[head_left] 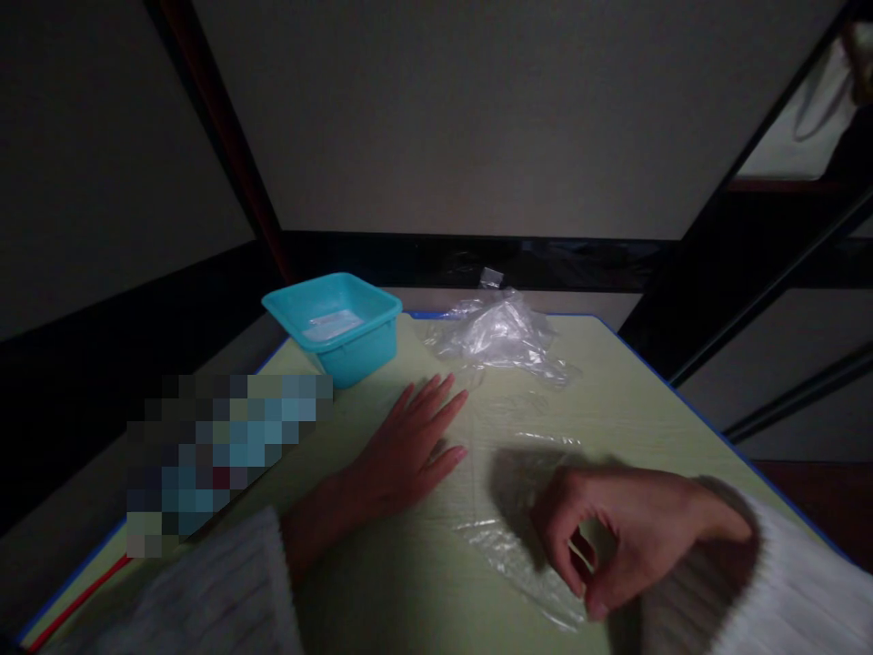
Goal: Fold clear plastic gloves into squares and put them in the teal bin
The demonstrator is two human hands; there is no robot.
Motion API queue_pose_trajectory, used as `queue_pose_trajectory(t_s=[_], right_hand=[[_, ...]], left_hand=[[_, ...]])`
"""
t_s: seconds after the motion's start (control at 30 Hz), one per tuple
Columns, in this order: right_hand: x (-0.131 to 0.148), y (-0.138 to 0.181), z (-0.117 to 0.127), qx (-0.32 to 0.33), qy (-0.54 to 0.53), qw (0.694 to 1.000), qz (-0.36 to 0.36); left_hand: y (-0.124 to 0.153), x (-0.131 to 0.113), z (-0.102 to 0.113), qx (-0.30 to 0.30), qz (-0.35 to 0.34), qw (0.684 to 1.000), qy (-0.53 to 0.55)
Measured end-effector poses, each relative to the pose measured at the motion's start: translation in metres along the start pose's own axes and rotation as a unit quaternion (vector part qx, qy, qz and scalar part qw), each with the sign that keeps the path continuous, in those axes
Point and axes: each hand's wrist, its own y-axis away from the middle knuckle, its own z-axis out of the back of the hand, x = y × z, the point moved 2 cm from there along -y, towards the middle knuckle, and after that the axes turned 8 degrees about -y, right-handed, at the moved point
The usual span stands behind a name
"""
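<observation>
A clear plastic bag (pixel 505 546) lies spread flat on the pale yellow-green table, its see-through edges hard to make out. My left hand (pixel 416 446) rests flat with fingers stretched out, at the left side of this bag. Over the bag's near right part, my right hand (pixel 600 537) is curled, thumb and fingertips brought together at the bag's near edge in a pinch. Beyond both hands sits a crumpled pile of clear plastic bags (pixel 501 332).
At the back left stands a turquoise plastic basket (pixel 361 350) with something whitish inside. A blurred-out bluish object (pixel 252 437) lies along the left edge, near a red cord (pixel 82 600). Grey panels (pixel 443 118) rise behind the blue-edged table (pixel 627 391).
</observation>
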Motion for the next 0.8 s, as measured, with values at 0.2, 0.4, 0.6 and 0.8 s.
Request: queue_pose_trajectory(t_s=[0.2, 0.4, 0.6, 0.8], right_hand=[[-0.002, -0.001, -0.018, 0.038, 0.2, 0.979, -0.02], [-0.002, 0.004, -0.031, -0.055, 0.307, 0.949, -0.051], [0.004, 0.005, -0.037, -0.112, 0.333, 0.936, -0.024], [0.014, 0.008, -0.026, -0.107, 0.286, 0.952, 0.003]], left_hand=[[-0.001, -0.012, 0.01, 0.009, 0.057, 0.956, 0.287], [0.005, -0.026, 0.0, 0.165, 0.075, 0.885, 0.429], [0.006, -0.026, -0.003, 0.194, 0.081, 0.889, 0.408], [0.006, -0.026, -0.004, 0.189, 0.081, 0.886, 0.416]])
